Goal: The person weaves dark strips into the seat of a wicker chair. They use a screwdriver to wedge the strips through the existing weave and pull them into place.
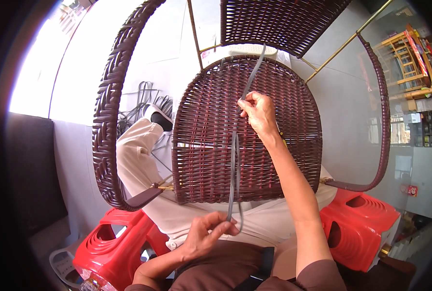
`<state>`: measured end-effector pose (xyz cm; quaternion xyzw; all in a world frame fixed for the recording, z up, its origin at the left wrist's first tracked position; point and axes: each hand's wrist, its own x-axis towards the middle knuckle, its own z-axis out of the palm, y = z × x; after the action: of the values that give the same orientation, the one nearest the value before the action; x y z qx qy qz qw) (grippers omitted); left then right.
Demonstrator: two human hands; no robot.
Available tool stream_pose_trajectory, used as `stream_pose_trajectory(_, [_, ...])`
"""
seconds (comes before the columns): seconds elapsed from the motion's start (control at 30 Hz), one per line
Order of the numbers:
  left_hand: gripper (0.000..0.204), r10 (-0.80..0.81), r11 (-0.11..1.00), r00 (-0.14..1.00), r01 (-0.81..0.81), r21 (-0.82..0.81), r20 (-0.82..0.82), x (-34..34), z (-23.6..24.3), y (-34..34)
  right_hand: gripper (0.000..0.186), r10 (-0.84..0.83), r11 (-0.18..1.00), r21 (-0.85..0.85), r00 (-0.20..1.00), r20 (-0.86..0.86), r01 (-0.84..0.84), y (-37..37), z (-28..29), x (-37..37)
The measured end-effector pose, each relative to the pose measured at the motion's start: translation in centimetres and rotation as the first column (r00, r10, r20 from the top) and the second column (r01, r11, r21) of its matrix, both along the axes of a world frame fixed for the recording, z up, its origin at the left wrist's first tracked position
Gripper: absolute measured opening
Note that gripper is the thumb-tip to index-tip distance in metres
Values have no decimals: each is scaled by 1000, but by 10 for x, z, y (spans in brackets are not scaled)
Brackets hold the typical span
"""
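Note:
A brown woven chair seat (201, 116) lies across my lap, with a grey flat strip (233, 169) running lengthwise over its middle. My right hand (257, 109) pinches the upper stretch of the strip over the upper middle of the seat; the strip continues up to the seat's top edge. My left hand (213, 230), below the seat's lower edge, holds the hanging lower part of the strip between thumb and fingers, where it forms a loop. The woven backrest (279, 24) is above the seat, and braided armrests (107, 126) curve along both sides.
Red plastic stools (356, 223) stand at the lower left and right. Loose grey strips (143, 94) lie on the floor beside my shoe (158, 116). A stack of wooden furniture (405, 58) is at the upper right, and a dark panel (34, 165) is at the far left.

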<state>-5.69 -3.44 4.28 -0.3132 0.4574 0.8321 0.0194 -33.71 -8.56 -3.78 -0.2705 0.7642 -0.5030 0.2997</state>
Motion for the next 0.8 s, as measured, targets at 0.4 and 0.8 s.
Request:
stream_pose_trajectory(0.4, [12,318,948,927,-303,100,-199,-13,-3,-19,10,-123,987,-122,986,-114,108,-28,13,-36])
stream_pose_trajectory(0.8, [14,301,927,891,-358,-116,-339,-56,-10,-44,16,-250,805,-546,967,44,233,-43,73,-86])
